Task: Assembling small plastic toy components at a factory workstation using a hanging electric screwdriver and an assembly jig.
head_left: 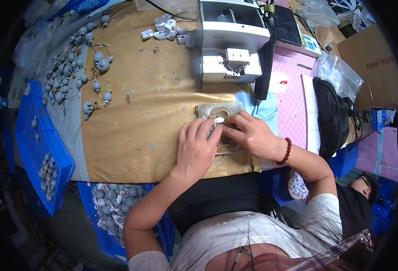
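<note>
From the head camera, looking down: both hands meet over a flat grey metal fixture plate with a rounded cut-out (217,109) that lies on the brown paper-covered counter (135,117), a little past centre toward three o'clock. The left hand (195,147) comes in from about seven o'clock, fingers curled and pointing toward one o'clock. The right hand (252,135), with a dark red bead bracelet (285,151) at the wrist, comes in from four o'clock, its fingers aimed toward ten. Their fingertips pinch together on a small white and grey part (218,121) held right over the plate's cut-out. Both grips are closed on it, though which fingers carry the load I cannot tell. The part is too small to read a long axis; it sits at the tips of both hands, equally near each.

At twelve o'clock from the hands, close beyond the plate, stands a boxy white and grey bench machine (231,43), with a black cable (265,63) hanging down its right side almost to the plate's far corner, so room that way is tight. A light blue cloth (262,108) lies just at two o'clock. Toward nine o'clock the brown paper is open. Scattered grey round parts with thin wire leads (79,67) lie well apart at ten o'clock. The counter's near edge runs just under the wrists at six o'clock. Blue plastic bins holding more grey parts (115,207) sit below it.
</note>
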A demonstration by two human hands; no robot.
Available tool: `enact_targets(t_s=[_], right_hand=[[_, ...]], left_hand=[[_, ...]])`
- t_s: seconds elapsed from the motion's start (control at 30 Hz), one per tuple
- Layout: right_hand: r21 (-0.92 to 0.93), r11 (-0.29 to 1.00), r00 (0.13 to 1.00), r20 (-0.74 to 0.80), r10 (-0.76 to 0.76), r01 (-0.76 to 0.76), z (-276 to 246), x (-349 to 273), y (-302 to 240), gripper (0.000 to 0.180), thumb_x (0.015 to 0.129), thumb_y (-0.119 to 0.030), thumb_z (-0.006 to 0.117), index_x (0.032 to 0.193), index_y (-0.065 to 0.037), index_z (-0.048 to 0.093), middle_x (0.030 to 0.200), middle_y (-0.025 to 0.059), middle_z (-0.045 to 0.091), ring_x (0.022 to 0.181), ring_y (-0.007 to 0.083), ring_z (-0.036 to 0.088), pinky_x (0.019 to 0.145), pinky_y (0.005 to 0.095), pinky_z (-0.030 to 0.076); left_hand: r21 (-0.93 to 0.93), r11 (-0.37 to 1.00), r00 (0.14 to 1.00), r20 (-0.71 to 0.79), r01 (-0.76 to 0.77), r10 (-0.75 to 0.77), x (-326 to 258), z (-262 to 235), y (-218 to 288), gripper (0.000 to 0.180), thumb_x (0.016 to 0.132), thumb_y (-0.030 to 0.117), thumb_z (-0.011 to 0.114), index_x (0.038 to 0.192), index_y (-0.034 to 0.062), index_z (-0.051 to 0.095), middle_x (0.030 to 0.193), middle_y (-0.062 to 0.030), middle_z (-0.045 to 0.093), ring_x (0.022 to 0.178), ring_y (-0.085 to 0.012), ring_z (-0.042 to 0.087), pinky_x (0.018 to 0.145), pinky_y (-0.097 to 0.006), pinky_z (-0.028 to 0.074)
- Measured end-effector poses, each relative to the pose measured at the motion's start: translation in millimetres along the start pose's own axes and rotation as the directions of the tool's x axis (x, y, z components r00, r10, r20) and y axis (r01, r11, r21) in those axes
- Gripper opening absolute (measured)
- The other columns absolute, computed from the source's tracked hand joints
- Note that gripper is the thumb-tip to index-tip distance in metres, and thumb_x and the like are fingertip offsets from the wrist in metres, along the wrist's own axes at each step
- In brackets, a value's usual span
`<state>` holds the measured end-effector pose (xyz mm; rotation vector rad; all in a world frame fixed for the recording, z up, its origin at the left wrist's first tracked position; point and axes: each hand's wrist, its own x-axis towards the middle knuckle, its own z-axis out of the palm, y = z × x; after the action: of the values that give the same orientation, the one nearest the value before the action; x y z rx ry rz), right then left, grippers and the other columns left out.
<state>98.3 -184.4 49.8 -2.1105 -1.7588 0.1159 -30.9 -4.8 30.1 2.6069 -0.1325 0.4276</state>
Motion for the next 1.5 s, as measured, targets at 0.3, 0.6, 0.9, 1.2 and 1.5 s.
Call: enact_targets(t_s=[0.3,0.6,0.9,1.2,1.5], right_hand=[[0.522,0.779,0.92,0.033,0.39,-0.348,-10.1,-25.4,21.4,0.035,0.08,0.004,0.068,0.113,-0.006,0.063,0.114,0.0108,0.059,0.105,0.0271,0.06,0.088,0.0343,0.051],[0.884,0.252,0.75,0.15,0.644,-0.393,1.2,-16.2,26.3,0.029,0.087,0.001,0.07,0.114,-0.003,0.061,0.111,0.0046,0.061,0.1,0.0118,0.06,0.086,0.0269,0.052],[0.948,-0.135,0.824,0.319,0.468,-0.29,-0.2,0.8,27.5,0.03,0.087,-0.002,0.076,0.114,0.0,0.063,0.097,0.0045,0.068,0.073,0.0085,0.063,0.065,0.0222,0.052],[0.477,0.788,0.901,0.023,0.432,-0.39,3.3,18.7,22.1,0.044,0.078,-0.03,0.086,0.096,0.005,0.066,0.081,0.0174,0.067,0.076,0.0311,0.067,0.067,0.0391,0.05],[0.412,0.777,0.874,0.115,0.473,-0.475,-9.4,26.5,12.7,0.063,0.08,-0.027,0.083,0.128,-0.004,0.049,0.102,0.021,0.067,0.093,0.0409,0.065,0.078,0.0454,0.052]], left_hand=[[0.149,0.983,0.994,0.059,-0.104,0.096,-5.5,9.3,-4.8,0.045,0.077,0.006,0.071,0.121,0.006,0.066,0.123,-0.013,0.06,0.123,-0.031,0.052,0.103,-0.047,0.04],[0.139,0.981,0.99,0.058,-0.138,0.131,-4.2,7.5,-7.5,0.041,0.079,0.006,0.069,0.12,0.005,0.066,0.119,-0.014,0.061,0.123,-0.0319,0.055,0.102,-0.046,0.042],[0.15,0.975,0.986,0.053,-0.162,0.156,-2.7,5.8,-9.0,0.036,0.08,0.007,0.069,0.116,0.0051,0.067,0.117,-0.0135,0.062,0.122,-0.0312,0.056,0.1,-0.046,0.043],[0.09,0.981,0.984,0.067,-0.169,0.163,1.5,3.4,-12.0,0.031,0.077,0.006,0.072,0.108,0.0054,0.07,0.115,-0.0133,0.064,0.123,-0.0303,0.057,0.1,-0.045,0.043],[-0.042,0.998,0.999,0.018,-0.048,0.049,16.5,2.2,-7.8,0.014,0.079,0.008,0.073,0.091,0.0049,0.067,0.101,-0.0129,0.063,0.111,-0.0333,0.062,0.091,-0.046,0.048]])
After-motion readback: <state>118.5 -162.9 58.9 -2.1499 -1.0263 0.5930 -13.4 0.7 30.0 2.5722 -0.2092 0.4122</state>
